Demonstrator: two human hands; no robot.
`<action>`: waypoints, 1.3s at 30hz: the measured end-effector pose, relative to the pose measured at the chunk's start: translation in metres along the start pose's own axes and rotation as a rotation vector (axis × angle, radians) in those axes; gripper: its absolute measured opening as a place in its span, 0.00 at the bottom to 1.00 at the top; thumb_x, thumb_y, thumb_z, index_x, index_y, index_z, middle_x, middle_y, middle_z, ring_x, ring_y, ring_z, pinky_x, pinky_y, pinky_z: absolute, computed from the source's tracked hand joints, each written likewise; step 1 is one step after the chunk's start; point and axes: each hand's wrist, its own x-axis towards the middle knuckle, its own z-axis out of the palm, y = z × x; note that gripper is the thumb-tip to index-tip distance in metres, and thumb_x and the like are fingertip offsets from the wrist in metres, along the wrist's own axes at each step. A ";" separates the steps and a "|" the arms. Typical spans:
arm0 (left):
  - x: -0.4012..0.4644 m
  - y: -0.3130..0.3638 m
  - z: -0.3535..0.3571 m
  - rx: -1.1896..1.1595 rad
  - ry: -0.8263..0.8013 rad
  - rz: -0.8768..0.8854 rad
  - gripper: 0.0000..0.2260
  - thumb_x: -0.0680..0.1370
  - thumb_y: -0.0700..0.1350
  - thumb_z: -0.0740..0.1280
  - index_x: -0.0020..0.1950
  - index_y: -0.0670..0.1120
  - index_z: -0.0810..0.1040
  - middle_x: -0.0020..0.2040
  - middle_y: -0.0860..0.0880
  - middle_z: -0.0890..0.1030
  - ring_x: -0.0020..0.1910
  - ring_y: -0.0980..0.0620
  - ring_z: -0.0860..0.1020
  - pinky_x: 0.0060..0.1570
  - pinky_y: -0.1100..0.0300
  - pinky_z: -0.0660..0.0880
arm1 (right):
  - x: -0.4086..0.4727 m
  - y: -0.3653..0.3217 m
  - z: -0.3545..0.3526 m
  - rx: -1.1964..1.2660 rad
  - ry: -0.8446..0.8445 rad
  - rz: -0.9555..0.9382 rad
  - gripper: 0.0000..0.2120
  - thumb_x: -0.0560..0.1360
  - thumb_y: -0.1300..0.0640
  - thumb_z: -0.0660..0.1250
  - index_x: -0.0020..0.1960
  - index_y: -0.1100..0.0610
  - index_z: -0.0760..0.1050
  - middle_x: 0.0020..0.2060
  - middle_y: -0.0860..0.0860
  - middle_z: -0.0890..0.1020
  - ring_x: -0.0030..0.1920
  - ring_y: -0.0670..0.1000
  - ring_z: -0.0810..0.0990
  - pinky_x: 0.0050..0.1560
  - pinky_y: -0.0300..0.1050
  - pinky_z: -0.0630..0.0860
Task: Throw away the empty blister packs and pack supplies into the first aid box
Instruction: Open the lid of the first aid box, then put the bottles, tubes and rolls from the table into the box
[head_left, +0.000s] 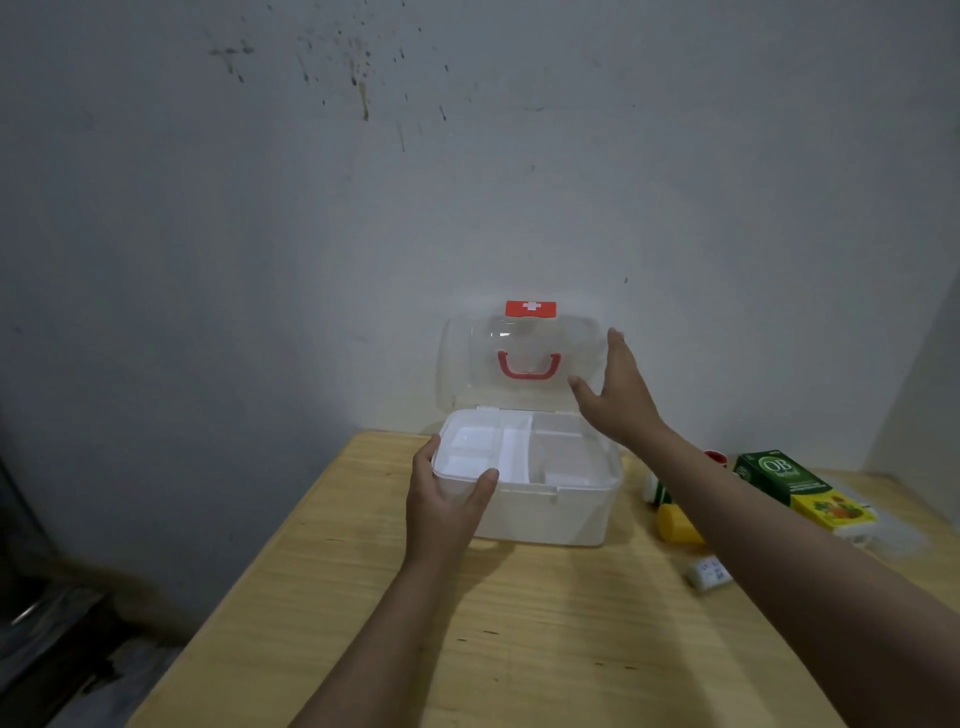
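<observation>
Head view shows the first aid box (540, 514) at table centre, left hand (447, 499) clamping its 9 o'clock corner, right hand (615, 395) spread against the clear lid (498, 364) — keep bracing, tip it fully back — supplies wait at 3 o'clock.

**Readable marks on the table**

On the red latch (530, 308) at the top of the raised clear lid (470, 364) of the first aid box (545, 512): a white cross, no words. On the green carton (782, 475) at the far right of the table (363, 623): large white letters "OB", with a smaller word beneath that seems to read "herbal"; finer lines below too small to read. On the yellow end of the same carton: coloured pictures, no legible text. On the small white packet (709, 571) at the near right: blue print, blurred, not readable.
</observation>
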 end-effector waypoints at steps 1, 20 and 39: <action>0.000 -0.001 0.000 -0.007 0.001 0.003 0.37 0.65 0.59 0.74 0.70 0.52 0.64 0.65 0.52 0.73 0.63 0.51 0.73 0.60 0.49 0.75 | -0.004 -0.001 -0.004 -0.007 -0.010 -0.001 0.34 0.75 0.49 0.65 0.74 0.55 0.53 0.73 0.54 0.63 0.74 0.56 0.59 0.72 0.58 0.62; -0.005 -0.002 0.005 -0.092 0.051 0.042 0.31 0.71 0.47 0.74 0.71 0.50 0.65 0.62 0.53 0.72 0.58 0.52 0.73 0.48 0.63 0.73 | -0.117 0.164 -0.136 -0.431 0.003 0.482 0.22 0.64 0.44 0.67 0.54 0.53 0.80 0.48 0.60 0.83 0.48 0.62 0.80 0.47 0.49 0.76; -0.004 -0.002 0.005 -0.136 0.057 0.026 0.30 0.71 0.47 0.74 0.70 0.51 0.65 0.62 0.53 0.72 0.58 0.52 0.73 0.44 0.66 0.72 | -0.088 0.043 -0.140 -0.137 0.102 -0.050 0.16 0.72 0.53 0.71 0.59 0.55 0.79 0.59 0.58 0.77 0.58 0.56 0.77 0.56 0.55 0.78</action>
